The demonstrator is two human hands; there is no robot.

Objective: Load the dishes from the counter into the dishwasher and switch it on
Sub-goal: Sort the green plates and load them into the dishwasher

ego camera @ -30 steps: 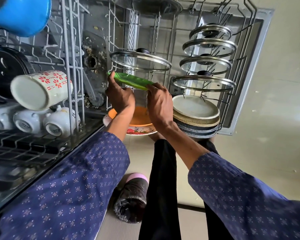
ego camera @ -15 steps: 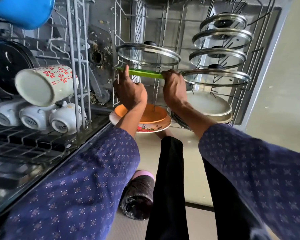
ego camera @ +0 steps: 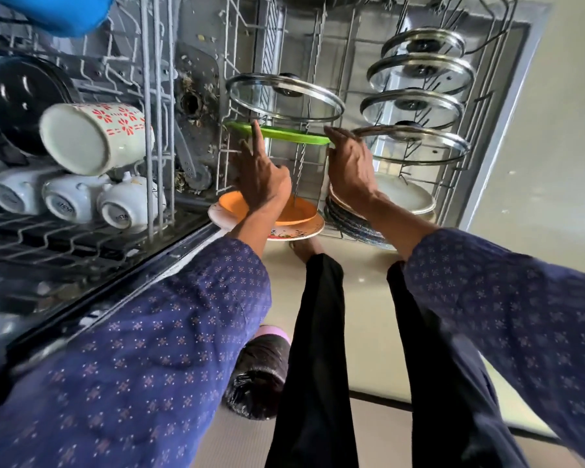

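Green plate (ego camera: 284, 134) stands on edge in the lower rack (ego camera: 453, 194), just near of a glass lid (ego camera: 284, 97), orange plate (ego camera: 294, 211) nearer still. Left hand (ego camera: 260, 177): index finger straight up against the plate's left rim, other fingers loosely curled, not closed on it. Right hand (ego camera: 350, 167): fingers curled round the plate's right edge, holding it. Four more glass lids (ego camera: 416, 106) stand in a row at right, stacked plates (ego camera: 402, 197) near of them. Upper rack (ego camera: 81, 248) at left carries a flowered mug (ego camera: 95, 136) and white cups (ego camera: 71, 201)
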